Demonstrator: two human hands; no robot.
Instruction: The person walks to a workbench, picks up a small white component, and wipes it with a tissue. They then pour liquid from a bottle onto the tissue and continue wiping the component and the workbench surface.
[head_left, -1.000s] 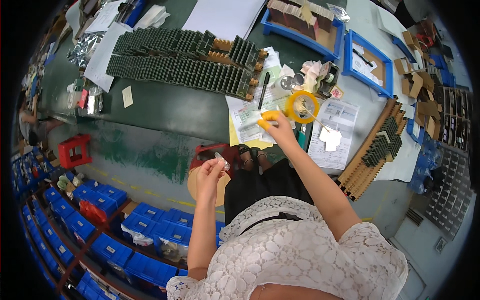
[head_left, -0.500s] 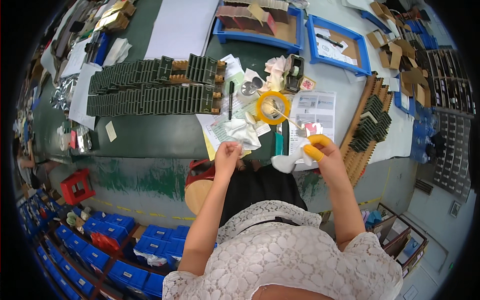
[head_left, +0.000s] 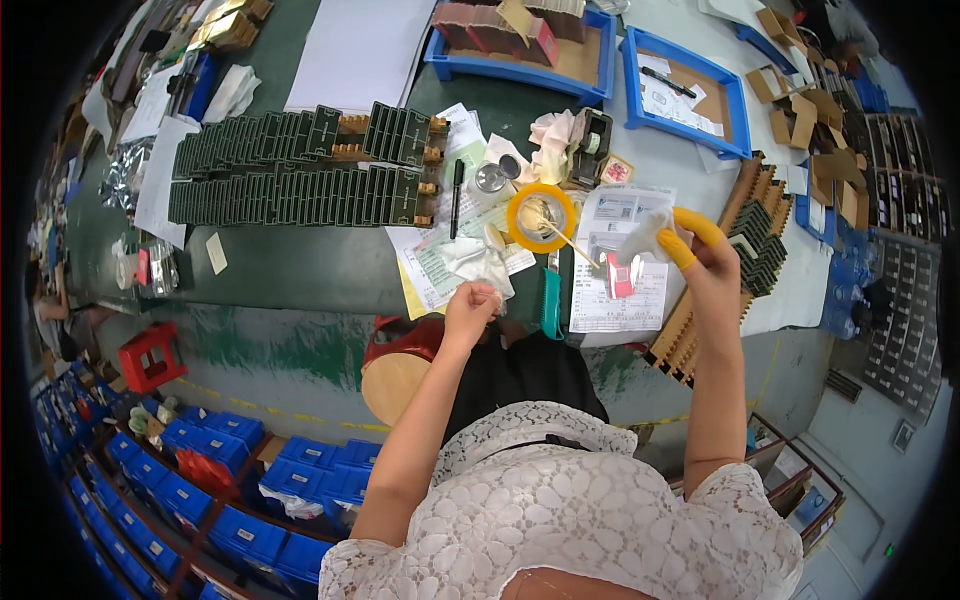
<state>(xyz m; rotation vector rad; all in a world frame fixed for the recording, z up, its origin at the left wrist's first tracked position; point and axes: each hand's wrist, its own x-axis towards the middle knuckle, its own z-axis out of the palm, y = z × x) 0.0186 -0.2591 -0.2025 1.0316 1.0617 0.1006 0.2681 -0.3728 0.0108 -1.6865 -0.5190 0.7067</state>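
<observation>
Tape roll between pen and sheet | tray behind sheet

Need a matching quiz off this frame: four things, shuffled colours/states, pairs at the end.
Things:
1. Left hand
2. Round ring
3. Cutter-like tool
4. Right hand

States:
A. Teal, lying beside the printed sheet
B. Yellow finger covers, pinching a translucent white piece
C. Fingertips at the crumpled white material
D. Yellow, a thin stick across its rim

Pairs: 1-C, 2-D, 3-A, 4-B
</observation>
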